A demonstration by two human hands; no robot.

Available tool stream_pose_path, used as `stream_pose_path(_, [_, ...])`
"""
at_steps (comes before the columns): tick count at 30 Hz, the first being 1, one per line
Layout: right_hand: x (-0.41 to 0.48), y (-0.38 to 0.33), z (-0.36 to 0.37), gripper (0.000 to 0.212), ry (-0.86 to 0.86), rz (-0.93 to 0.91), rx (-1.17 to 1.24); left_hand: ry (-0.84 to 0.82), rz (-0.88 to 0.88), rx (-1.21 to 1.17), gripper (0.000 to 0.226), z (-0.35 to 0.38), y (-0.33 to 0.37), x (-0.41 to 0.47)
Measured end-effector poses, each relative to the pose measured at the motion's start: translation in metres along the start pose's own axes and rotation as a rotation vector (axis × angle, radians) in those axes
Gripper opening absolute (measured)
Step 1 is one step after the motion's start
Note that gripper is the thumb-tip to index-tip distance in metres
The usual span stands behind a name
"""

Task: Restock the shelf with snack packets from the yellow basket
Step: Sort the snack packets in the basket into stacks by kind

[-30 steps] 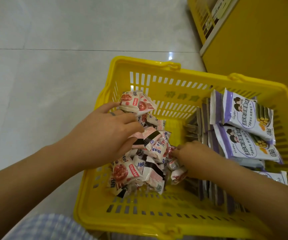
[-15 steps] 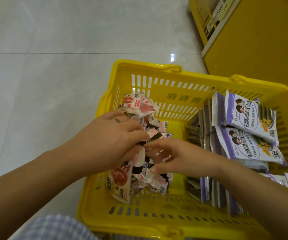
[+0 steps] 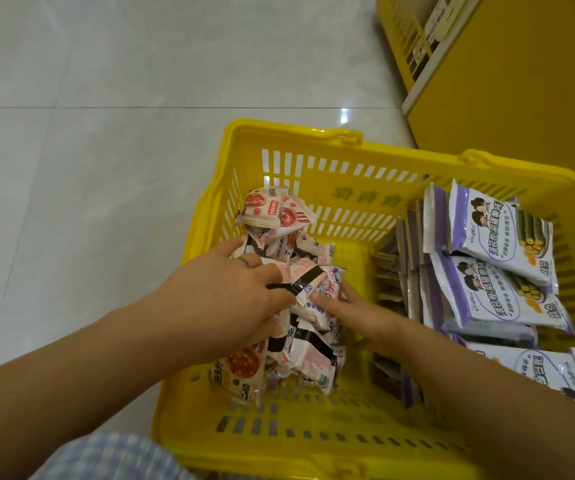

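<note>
The right hand (image 3: pixel 355 317), a second ago low in the yellow basket (image 3: pixel 296 133), now touches the pink snack packets (image 3: pixel 308 282) just beside the left hand (image 3: pixel 223 299).

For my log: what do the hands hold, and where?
The left hand grips the bunch of pink-white packets at its left side; the right hand presses its right side.

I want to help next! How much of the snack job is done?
Done: nothing that shows; no packet is on its way to the yellow shelf. In hand: the left hand grips a bunch of pink-and-white snack packets inside the yellow basket, and the right hand presses against them. Left: carrying that bunch to the shelf, then the purple-and-white packets stacked on the basket's right side.
</note>
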State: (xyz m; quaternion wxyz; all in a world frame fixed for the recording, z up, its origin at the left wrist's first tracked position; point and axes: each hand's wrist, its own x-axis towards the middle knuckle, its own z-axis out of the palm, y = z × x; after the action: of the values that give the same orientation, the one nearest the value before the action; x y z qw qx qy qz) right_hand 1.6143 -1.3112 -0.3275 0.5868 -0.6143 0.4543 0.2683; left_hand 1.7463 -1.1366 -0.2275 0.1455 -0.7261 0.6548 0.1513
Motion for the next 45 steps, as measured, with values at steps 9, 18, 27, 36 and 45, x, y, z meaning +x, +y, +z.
stream_pose_path(9, [0.024,0.003,0.024,0.085,-0.001,-0.177,-0.353,-0.049,-0.036,-0.033,0.073,-0.006,0.001,-0.003])
stream_pose_path(18, [-0.039,-0.026,-0.025,0.073,-0.041,-0.281,-0.542,-0.063,0.009,-0.062,0.047,-0.022,-0.003,0.001])
stream_pose_path(27, [-0.137,-0.054,-0.124,0.039,0.519,-0.701,-0.7,0.059,0.165,0.19,0.04,-0.113,0.014,0.037])
stream_pose_path(36, [-0.106,-0.012,-0.201,0.11,0.57,-0.491,-1.063,0.211,-0.072,0.08,0.035,-0.108,0.079,0.134])
stream_pose_path(45, [-0.111,-0.011,-0.21,0.093,0.818,-0.618,-1.014,0.492,-0.381,-0.699,0.045,-0.085,0.1,0.163])
